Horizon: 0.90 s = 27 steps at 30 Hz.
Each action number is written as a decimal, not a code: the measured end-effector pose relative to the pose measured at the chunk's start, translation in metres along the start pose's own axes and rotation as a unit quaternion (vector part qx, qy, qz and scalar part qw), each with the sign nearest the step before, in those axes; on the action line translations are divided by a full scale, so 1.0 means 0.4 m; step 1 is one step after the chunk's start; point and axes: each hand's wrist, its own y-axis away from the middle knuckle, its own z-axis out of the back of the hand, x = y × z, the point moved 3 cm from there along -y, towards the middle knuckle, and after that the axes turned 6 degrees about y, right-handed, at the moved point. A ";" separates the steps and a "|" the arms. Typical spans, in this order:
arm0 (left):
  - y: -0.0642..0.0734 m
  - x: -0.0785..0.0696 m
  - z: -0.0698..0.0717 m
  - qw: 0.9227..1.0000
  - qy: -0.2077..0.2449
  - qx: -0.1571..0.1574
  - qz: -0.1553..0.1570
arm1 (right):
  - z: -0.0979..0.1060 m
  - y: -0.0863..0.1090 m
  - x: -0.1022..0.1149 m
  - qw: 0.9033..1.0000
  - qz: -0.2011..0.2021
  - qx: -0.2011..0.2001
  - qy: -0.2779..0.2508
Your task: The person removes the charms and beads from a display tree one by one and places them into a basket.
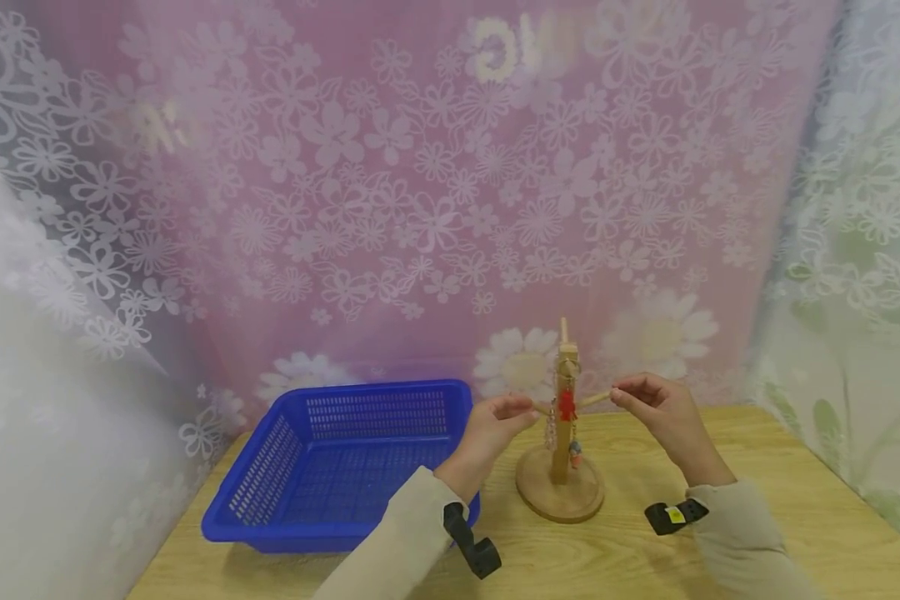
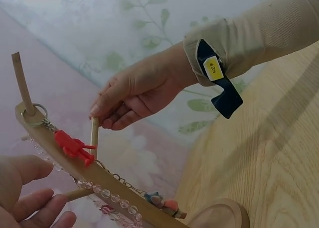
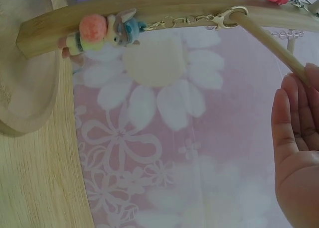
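Note:
A wooden stand [image 1: 561,454] with a round base and several pegs rises from the table. At its left side, my left hand [image 1: 491,433] pinches the tip of a wooden peg. My right hand [image 1: 667,417] grips the end of the right peg [image 3: 274,46] between thumb and fingers. A red figure keychain [image 2: 74,147] hangs by its ring from an upper peg. Clear pink beads [image 2: 113,198] dangle on the left side. From the right peg a gold clasp and chain carry a small animal figure [image 3: 102,31] with a blue top and a coral-coloured ball.
A blue plastic basket [image 1: 465,400] with slotted sides stands left of the stand, partly behind my left forearm. The wood-grain table [image 1: 645,558] ends at a pink floral curtain [image 1: 420,208] behind. White floral curtains hang on both sides. Black straps [image 1: 675,515] circle both wrists.

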 end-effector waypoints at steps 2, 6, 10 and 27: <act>-0.001 0.003 -0.003 1.000 -0.006 -0.006 -0.007 | -0.002 0.000 0.001 1.000 -0.004 -0.001 -0.011; -0.003 0.011 -0.002 0.999 -0.024 -0.020 -0.001 | -0.005 0.000 0.003 1.000 -0.009 0.000 -0.029; -0.010 0.026 0.000 0.999 -0.034 -0.032 0.001 | -0.007 -0.002 0.005 0.999 -0.011 0.001 -0.036; -0.017 0.062 -0.063 0.998 -0.039 -0.041 0.020 | -0.015 -0.003 0.004 0.997 -0.020 -0.013 -0.080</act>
